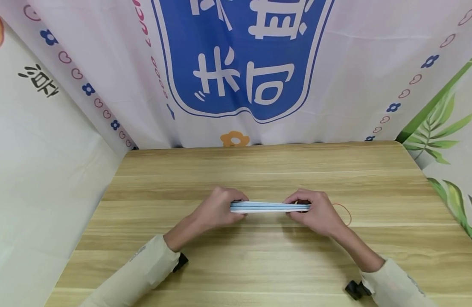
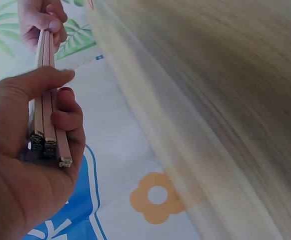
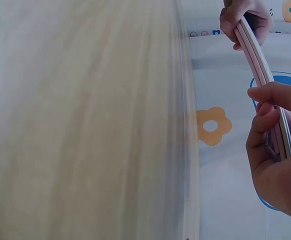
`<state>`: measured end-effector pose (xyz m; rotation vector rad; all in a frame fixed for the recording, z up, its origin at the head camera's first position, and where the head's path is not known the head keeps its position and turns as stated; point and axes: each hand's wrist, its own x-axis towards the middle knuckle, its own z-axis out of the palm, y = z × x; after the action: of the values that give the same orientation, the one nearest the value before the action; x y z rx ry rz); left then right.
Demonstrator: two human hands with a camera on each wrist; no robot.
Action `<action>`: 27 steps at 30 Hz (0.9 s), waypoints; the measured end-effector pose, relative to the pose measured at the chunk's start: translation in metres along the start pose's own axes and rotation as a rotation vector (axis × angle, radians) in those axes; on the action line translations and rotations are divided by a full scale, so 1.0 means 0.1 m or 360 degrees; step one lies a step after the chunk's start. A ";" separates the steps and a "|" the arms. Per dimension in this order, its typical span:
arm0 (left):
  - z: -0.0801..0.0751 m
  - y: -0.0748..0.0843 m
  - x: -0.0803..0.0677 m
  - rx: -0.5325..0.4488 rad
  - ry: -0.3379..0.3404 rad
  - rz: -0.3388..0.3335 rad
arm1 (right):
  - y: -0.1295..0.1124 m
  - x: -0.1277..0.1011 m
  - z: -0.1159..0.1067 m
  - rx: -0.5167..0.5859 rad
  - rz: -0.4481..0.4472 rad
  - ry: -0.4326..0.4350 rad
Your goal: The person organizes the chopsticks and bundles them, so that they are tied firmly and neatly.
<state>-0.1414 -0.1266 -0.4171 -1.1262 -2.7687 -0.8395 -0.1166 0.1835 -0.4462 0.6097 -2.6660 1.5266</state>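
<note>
Light wood table (image 1: pixel 259 256), pale plank-style top.
Only thing lying right on it: a thin red rubber band (image 1: pixel 345 213), toward the right side.

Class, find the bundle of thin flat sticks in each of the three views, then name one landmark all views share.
Head: bundle of thin flat sticks at table centre, held at both ends.
Left wrist: upper left, gripped by left hand.
Right wrist: right edge, gripped by right hand.
Shared landmark: orange flower print.

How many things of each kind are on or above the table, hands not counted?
Sticks in the bundle, gripped at each end by the left hand and the right hand: 3
Rubber band on the table: 1
Total: 4
</note>
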 end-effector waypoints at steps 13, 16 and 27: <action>-0.02 0.06 -0.05 0.0356 0.0120 -0.0274 | -0.02 0.01 -0.03 -0.0059 -0.0065 0.0070; -0.02 0.06 -0.06 0.0387 0.0136 -0.0304 | -0.01 0.01 -0.04 -0.0030 -0.0065 0.0077; -0.03 0.08 -0.03 0.0312 0.0086 -0.0217 | -0.01 0.02 -0.03 -0.0025 -0.0081 0.0033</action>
<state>-0.1342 -0.1252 -0.4120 -0.8789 -2.8331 -0.5818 -0.1184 0.1845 -0.4435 0.6521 -2.6232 1.4898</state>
